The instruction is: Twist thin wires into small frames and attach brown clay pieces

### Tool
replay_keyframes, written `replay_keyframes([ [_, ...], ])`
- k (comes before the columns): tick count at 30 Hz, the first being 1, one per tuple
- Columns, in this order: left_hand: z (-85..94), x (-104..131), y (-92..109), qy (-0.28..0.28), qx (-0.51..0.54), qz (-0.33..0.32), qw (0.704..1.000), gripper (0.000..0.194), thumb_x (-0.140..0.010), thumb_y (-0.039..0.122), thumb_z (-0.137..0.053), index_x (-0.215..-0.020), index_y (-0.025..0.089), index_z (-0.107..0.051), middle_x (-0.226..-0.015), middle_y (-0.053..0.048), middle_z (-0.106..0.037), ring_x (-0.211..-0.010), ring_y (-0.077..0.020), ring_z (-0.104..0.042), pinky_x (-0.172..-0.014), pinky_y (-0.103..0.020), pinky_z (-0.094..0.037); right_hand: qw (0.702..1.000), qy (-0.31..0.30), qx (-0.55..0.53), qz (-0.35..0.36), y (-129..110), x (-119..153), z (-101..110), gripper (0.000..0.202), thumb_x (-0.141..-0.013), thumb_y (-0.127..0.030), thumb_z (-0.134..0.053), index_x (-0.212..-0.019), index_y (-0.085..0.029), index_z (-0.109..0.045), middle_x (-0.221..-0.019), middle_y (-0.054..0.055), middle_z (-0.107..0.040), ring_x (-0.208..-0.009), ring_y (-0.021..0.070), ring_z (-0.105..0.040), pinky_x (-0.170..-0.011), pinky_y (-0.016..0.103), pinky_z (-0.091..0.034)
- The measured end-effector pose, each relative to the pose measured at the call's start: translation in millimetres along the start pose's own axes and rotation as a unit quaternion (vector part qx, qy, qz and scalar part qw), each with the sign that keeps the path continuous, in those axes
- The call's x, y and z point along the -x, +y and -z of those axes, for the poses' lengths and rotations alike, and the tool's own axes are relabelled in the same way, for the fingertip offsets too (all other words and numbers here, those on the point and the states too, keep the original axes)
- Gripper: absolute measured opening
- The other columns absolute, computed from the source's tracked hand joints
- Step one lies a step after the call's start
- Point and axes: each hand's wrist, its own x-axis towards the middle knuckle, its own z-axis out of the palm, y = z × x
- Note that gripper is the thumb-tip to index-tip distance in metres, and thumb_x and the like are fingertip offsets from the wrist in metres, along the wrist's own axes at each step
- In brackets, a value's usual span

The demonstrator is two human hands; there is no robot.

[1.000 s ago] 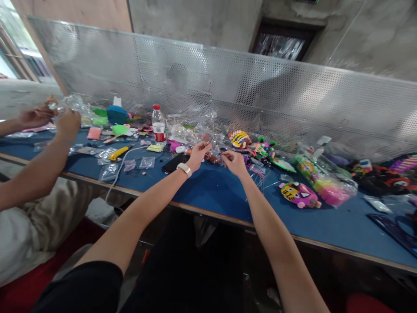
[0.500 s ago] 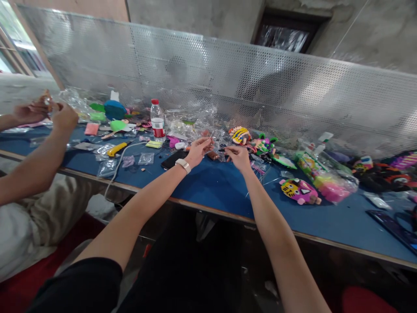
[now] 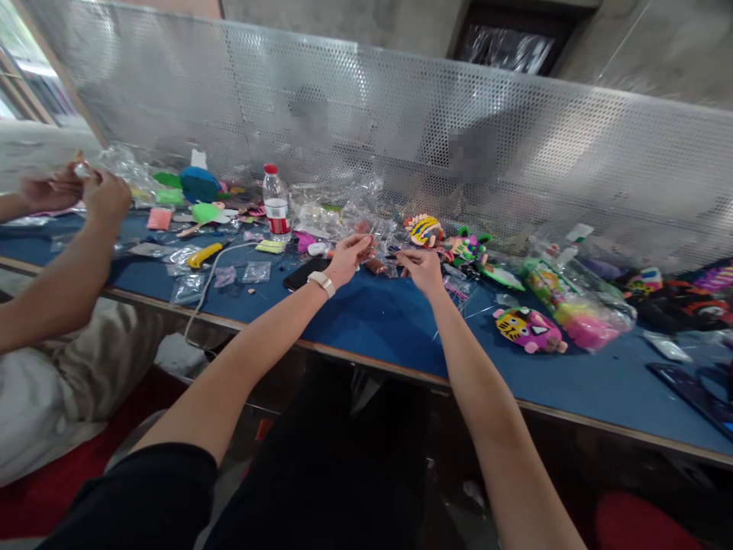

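My left hand (image 3: 347, 260), with a pale watch band on its wrist, is raised over the blue table with thumb and fingers pinched together. Something thin and pale seems to stick up at its fingertips, too fine to name. To its right, my right hand (image 3: 422, 270) pinches a small dark thing (image 3: 394, 257) that points towards the left hand. Between the two hands lies a brown lump in clear wrap (image 3: 376, 265). Clear plastic packaging (image 3: 349, 218) is heaped just behind them. A black flat object (image 3: 305, 275) lies beside my left wrist.
A red-capped bottle (image 3: 276, 206) stands at the back left, near a yellow cutter (image 3: 205, 255) and a white cable (image 3: 206, 294). A colourful tiger-faced foam piece (image 3: 530, 330) and a phone (image 3: 690, 393) lie on the right. A co-worker's hands (image 3: 85, 191) are at far left. A perforated metal screen (image 3: 366, 122) runs behind.
The view has shifted slightly. Both my hands stay nearly in place, still pinched. The co-worker's hands are almost unmoved.
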Motion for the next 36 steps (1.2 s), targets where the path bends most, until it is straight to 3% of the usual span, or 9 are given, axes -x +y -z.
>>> replay_keyframes([
  [4, 0.0, 1, 3, -0.019, 0.01, 0.018, 1.0, 0.025, -0.089, 0.033, -0.092, -0.089, 0.019, -0.072, -0.089, -0.002, -0.076, -0.072, -0.0126, -0.071, -0.067, -0.027, -0.053, 1.0, 0.002, -0.002, 0.005, 2, 0, 0, 0.048, -0.079, -0.064, -0.081, -0.094, -0.018, -0.088, -0.086, 0.012, -0.086, -0.054, 0.0231, -0.071, -0.056, 0.037, -0.058],
  [15, -0.8, 3, 3, -0.03, 0.012, 0.03, 0.999, 0.028, -0.089, 0.029, -0.091, -0.09, 0.02, -0.064, -0.088, -0.002, -0.073, -0.075, -0.0155, -0.07, -0.069, -0.03, -0.051, 1.0, -0.013, 0.01, 0.005, -4, 2, -2, 0.046, -0.082, -0.061, -0.081, -0.095, -0.018, -0.089, -0.086, 0.011, -0.086, -0.052, 0.0223, -0.071, -0.055, 0.037, -0.058],
  [26, -0.6, 1, -1, -0.043, -0.05, 0.005, 0.998, 0.034, -0.095, 0.039, -0.088, -0.088, 0.019, -0.061, -0.087, 0.001, -0.068, -0.065, -0.0087, -0.061, -0.059, -0.024, -0.046, 0.999, -0.037, 0.005, 0.001, -7, 4, -2, 0.047, -0.079, -0.067, -0.084, -0.084, -0.021, -0.082, -0.078, 0.009, -0.082, -0.053, 0.0223, -0.07, -0.054, 0.035, -0.057],
  [30, 0.5, -2, -7, -0.117, -0.139, -0.013, 0.983, 0.039, -0.098, 0.045, -0.086, -0.082, 0.019, -0.062, -0.069, 0.003, -0.058, -0.054, -0.0086, -0.051, -0.053, -0.025, -0.038, 0.999, -0.037, -0.023, -0.015, -11, 3, -1, 0.057, -0.08, -0.077, -0.083, -0.089, -0.021, -0.077, -0.081, 0.007, -0.081, -0.057, 0.0203, -0.072, -0.052, 0.031, -0.054],
  [33, 0.7, -2, -13, -0.182, -0.177, -0.008, 0.967, 0.039, -0.096, 0.049, -0.087, -0.085, 0.019, -0.066, -0.068, 0.001, -0.06, -0.054, -0.0095, -0.051, -0.052, -0.025, -0.037, 0.999, -0.038, -0.04, 0.002, -14, 3, -3, 0.062, -0.078, -0.081, -0.085, -0.098, -0.023, -0.075, -0.084, 0.007, -0.08, -0.058, 0.0199, -0.071, -0.052, 0.033, -0.056],
  [36, 0.4, -2, -18, -0.185, -0.176, -0.022, 0.967, 0.032, -0.096, 0.044, -0.088, -0.092, 0.019, -0.069, -0.071, 0.0, -0.064, -0.057, -0.01, -0.053, -0.053, -0.026, -0.039, 0.998, -0.033, -0.046, 0.024, -13, 4, -8, 0.06, -0.079, -0.08, -0.086, -0.097, -0.024, -0.074, -0.079, 0.005, -0.077, -0.056, 0.021, -0.07, -0.053, 0.036, -0.059],
])
